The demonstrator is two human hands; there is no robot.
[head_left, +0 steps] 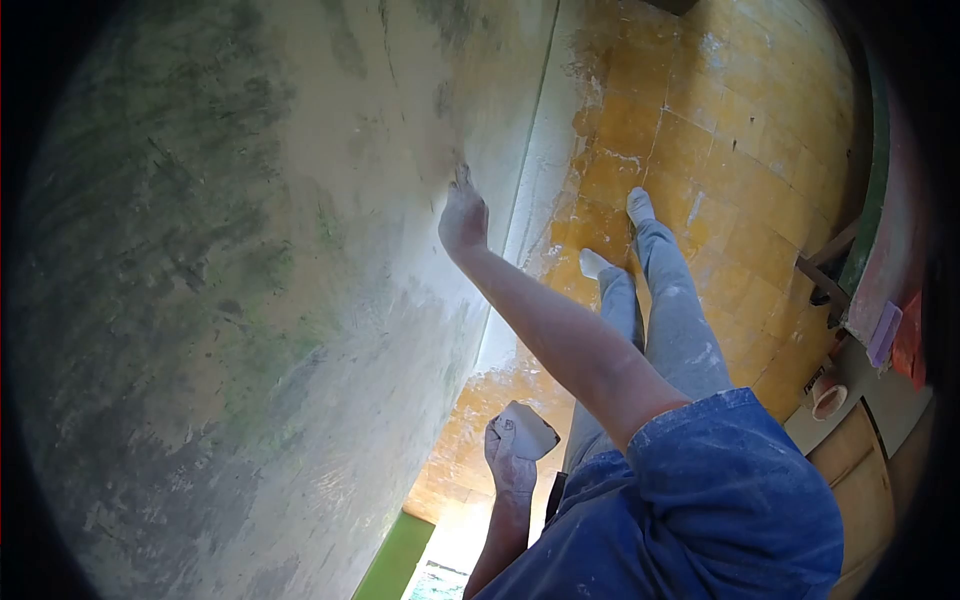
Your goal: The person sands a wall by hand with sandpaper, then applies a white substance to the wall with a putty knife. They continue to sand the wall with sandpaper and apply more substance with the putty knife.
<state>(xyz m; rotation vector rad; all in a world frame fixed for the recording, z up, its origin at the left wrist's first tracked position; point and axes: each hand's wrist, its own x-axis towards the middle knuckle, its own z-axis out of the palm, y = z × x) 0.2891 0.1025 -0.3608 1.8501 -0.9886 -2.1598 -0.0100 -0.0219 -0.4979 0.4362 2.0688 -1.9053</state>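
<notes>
My right hand (464, 217) is stretched out to the wall (330, 250), its fingers curled close against the surface. Whatever it grips, if anything, is too small and hidden to make out. Grey and pale smears, with dark and greenish patches, cover the wall. Lower in the view, my left hand (507, 462) is closed around a flat, pale putty scraper (530, 432) with a dark corner, its thumb lying over the face. This scraper is held apart from the wall. Whitish dust coats the left hand and forearm.
Yellow-orange floor tiles (740, 170) carry white splashes, and a pale strip (530, 200) follows the wall's foot. At the right are a roll of tape (828, 398), a purple block (884, 333), a red item (909, 340) and a wooden panel (858, 480). Green trim (395, 560) shows at the bottom.
</notes>
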